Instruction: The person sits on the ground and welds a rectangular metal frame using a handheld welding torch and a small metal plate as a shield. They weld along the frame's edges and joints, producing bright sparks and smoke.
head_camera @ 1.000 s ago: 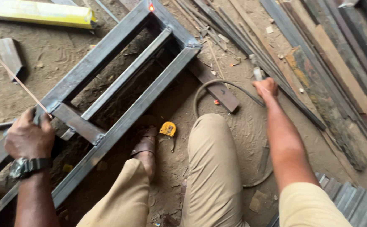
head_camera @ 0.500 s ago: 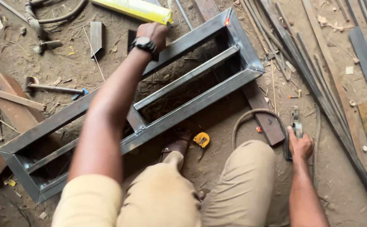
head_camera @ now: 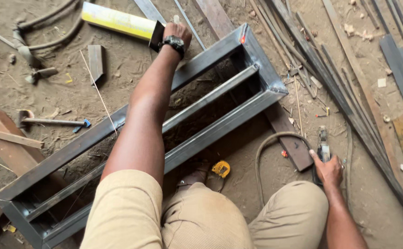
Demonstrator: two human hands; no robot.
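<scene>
Nearest the camera, lower right of the frame, the right hand (head_camera: 329, 169) is closed around a dark tool handle (head_camera: 322, 148) on the sandy floor, where one thick cable (head_camera: 275, 138) loops past the knee. A yellow tape measure (head_camera: 221, 168) lies low in the centre, just beside a foot.

Across the middle runs one long steel frame (head_camera: 220, 124), lying slantwise from lower left to upper right. The left arm stretches over it. Its hand, the left hand (head_camera: 176, 33) at the top centre with a dark wristwatch (head_camera: 174, 43), rests on the dark end of a yellow box level (head_camera: 118, 20); whether the fingers are curled round it or only touching, I cannot tell.

Risks, as I judge them: reaching that far over the frame while crouched could tip the person's balance onto its sharp corners. The cable loop lies close to the legs and could snag a foot. The gripped tool, if live, could mark or burn anything it swings against.

Counted: one frame, one level, one tape measure, one hammer (head_camera: 49, 121) at the left, one cable loop. Many loose steel strips (head_camera: 349, 92) lie at the upper right, too many to number.
</scene>
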